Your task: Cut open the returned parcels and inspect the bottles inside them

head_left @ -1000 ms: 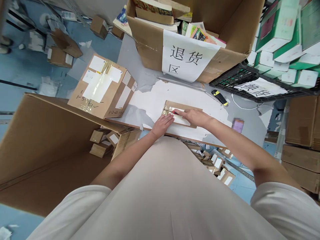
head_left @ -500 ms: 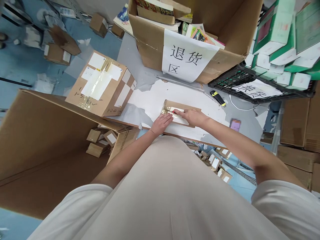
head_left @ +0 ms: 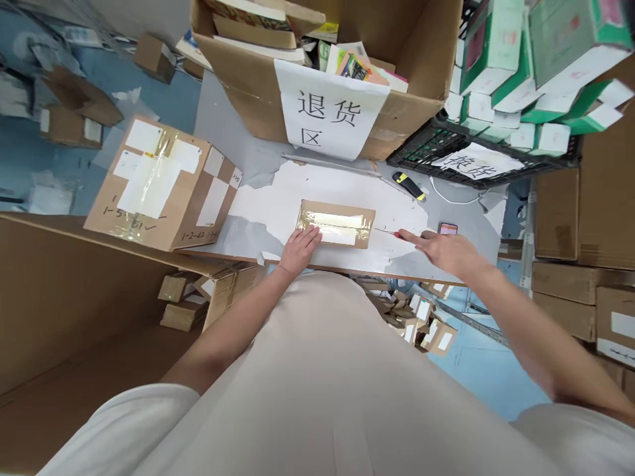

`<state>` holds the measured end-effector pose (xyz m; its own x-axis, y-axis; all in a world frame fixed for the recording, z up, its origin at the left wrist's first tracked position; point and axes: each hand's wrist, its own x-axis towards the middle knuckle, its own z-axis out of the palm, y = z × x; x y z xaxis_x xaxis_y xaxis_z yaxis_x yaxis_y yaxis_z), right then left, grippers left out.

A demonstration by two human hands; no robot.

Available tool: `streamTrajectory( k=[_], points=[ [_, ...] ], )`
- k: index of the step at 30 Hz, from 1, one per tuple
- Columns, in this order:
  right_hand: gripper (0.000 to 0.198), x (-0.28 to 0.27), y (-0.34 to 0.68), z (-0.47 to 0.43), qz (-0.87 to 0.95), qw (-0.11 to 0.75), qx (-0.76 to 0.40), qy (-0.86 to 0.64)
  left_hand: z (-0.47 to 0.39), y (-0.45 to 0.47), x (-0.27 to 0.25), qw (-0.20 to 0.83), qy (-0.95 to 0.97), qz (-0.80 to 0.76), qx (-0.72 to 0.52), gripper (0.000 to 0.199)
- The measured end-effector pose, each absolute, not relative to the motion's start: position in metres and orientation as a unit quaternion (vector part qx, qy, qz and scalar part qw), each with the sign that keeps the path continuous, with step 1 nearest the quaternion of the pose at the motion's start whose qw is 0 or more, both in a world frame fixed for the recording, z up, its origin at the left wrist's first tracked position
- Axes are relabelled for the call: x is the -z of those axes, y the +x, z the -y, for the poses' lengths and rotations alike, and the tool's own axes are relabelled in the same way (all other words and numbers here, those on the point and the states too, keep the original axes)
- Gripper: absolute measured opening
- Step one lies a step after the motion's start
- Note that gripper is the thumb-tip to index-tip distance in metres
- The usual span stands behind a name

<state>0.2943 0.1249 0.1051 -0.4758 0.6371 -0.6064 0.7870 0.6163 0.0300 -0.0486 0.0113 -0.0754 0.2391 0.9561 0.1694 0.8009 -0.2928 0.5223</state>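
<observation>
A small flat cardboard box [head_left: 342, 239] lies on the white work surface [head_left: 278, 192], its top covered with clear tape and white labels. A line runs lengthwise along the middle of its top. My left hand [head_left: 300, 247] rests with outstretched fingers on the near left corner of this box. To the right of the box, my right hand [head_left: 449, 253] is closed around a slim knife [head_left: 397, 234] with a red part and a thin blade. The blade points left toward the box and is apart from it.
Behind stands a large carton [head_left: 258, 92] of books with a paper sign. A black crate [head_left: 417, 149] holds green-and-white boxes. A black-and-yellow utility knife [head_left: 409, 186] and a phone [head_left: 447, 229] lie at right. A taped carton [head_left: 163, 185] and a large open box [head_left: 99, 297] are at left.
My right hand has drawn the knife rightward, off the small box. My left hand stays on the box's left end. The whole view has shifted a little.
</observation>
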Motion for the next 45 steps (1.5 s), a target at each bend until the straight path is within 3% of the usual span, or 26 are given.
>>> streamTrajectory(
  k=[4,7,10,14,18,28,45],
  points=[
    [0.059,-0.070,0.318,-0.090,-0.679,0.068,0.392,0.617,-0.023,-0.044,0.047,0.185,0.773,-0.582,-0.174,0.041],
    [0.070,-0.030,0.304,-0.061,-0.492,-0.070,0.562,0.661,-0.045,-0.040,0.028,0.179,0.783,-0.582,-0.128,0.080],
    [0.078,-0.004,0.281,-0.044,-0.408,-0.162,0.622,0.648,-0.071,-0.036,0.019,0.181,0.804,-0.561,-0.081,0.113],
    [0.081,0.007,0.267,-0.037,-0.386,-0.216,0.656,0.612,-0.090,-0.032,0.019,0.190,0.813,-0.550,-0.024,0.125],
    [0.079,0.013,0.272,-0.039,-0.386,-0.220,0.672,0.592,-0.092,-0.031,0.023,0.183,0.812,-0.554,-0.026,0.121],
    [0.066,0.009,0.286,-0.056,-0.451,-0.131,0.656,0.591,-0.099,-0.031,0.024,0.198,0.803,-0.561,-0.031,0.110],
    [0.063,-0.006,0.290,-0.037,-0.457,-0.074,0.663,0.588,-0.099,-0.030,0.029,0.196,0.794,-0.574,-0.040,0.115]
  ],
)
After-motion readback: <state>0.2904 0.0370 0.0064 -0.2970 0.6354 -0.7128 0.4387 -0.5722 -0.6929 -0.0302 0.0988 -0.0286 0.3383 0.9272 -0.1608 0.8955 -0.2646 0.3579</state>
